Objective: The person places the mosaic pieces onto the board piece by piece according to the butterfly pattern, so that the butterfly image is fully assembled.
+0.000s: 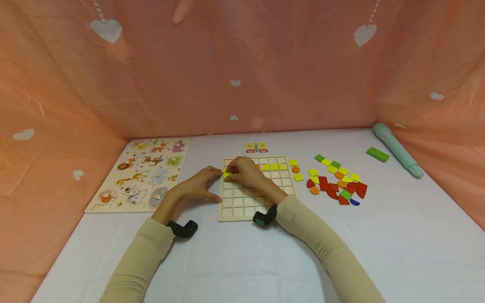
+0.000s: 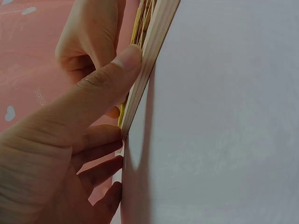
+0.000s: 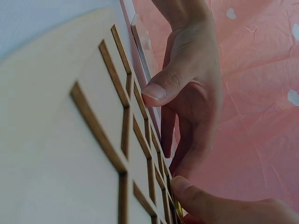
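Observation:
A wooden grid board (image 1: 238, 213) lies on the white table. My left hand (image 1: 195, 185) touches its left edge with thumb and fingertips, the fingers fairly straight; the left wrist view shows the thumb (image 2: 128, 58) against the wooden side. Over the board's upper left, my right hand (image 1: 248, 173) pinches a yellow square tile (image 1: 226, 174) at the grid. The fingers partly cover this tile, and only a sliver of yellow shows in the right wrist view. Several yellow tiles (image 1: 273, 167) sit in an upper row of the grid; the right hand hides part of that row.
A butterfly pattern card (image 1: 256, 147) lies behind the board. Loose red, yellow, green, orange and blue pieces (image 1: 333, 187) are spread to its right. Farther right are green blocks (image 1: 377, 154) and a mint-green microphone (image 1: 398, 149). An animal puzzle board (image 1: 138, 174) lies at left.

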Demonstrator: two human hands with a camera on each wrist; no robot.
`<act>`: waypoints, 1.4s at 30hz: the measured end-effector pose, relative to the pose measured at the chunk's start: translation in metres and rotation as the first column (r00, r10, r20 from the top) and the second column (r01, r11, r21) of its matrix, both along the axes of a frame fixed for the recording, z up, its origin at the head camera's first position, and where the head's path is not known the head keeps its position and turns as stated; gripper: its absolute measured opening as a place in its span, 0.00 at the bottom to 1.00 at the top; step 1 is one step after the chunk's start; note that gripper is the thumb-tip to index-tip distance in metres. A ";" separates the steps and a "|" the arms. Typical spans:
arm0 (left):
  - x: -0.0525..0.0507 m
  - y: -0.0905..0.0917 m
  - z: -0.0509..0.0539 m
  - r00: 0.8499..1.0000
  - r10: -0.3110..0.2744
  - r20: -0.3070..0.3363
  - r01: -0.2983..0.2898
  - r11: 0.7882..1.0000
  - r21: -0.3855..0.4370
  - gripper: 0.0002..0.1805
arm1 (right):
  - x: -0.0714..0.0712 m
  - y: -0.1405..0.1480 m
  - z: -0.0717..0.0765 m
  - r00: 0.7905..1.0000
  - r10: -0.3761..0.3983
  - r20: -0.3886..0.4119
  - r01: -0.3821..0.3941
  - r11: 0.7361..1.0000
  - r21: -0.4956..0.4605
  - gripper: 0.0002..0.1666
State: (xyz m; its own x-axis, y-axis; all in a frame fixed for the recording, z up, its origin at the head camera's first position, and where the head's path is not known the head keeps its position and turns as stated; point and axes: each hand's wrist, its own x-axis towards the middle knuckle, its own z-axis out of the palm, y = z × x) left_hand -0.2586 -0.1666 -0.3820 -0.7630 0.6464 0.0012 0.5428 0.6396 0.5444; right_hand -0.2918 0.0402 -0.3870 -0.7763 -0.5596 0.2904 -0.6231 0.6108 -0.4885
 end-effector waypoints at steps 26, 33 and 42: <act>0.001 0.003 0.002 0.999 0.028 0.014 -0.028 0.999 -0.028 0.49 | -0.003 0.120 0.031 0.998 0.038 0.039 -0.033 0.992 -0.125 0.14; 0.002 0.002 0.002 0.999 0.025 0.022 -0.025 1.000 -0.014 0.49 | -0.002 0.173 0.019 0.988 0.002 0.157 0.011 0.997 -0.078 0.14; 0.001 0.002 0.002 0.999 0.038 0.033 -0.037 0.999 -0.025 0.49 | -0.007 0.200 0.009 0.972 0.019 0.233 -0.011 0.999 -0.034 0.14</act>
State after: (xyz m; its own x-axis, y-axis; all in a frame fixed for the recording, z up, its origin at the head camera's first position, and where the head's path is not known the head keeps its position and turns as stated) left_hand -0.2573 -0.1643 -0.3802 -0.7859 0.6170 -0.0397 0.5002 0.6723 0.5457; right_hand -0.2986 0.2402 -0.3777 -0.8163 -0.5649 0.1209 -0.4988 0.5837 -0.6406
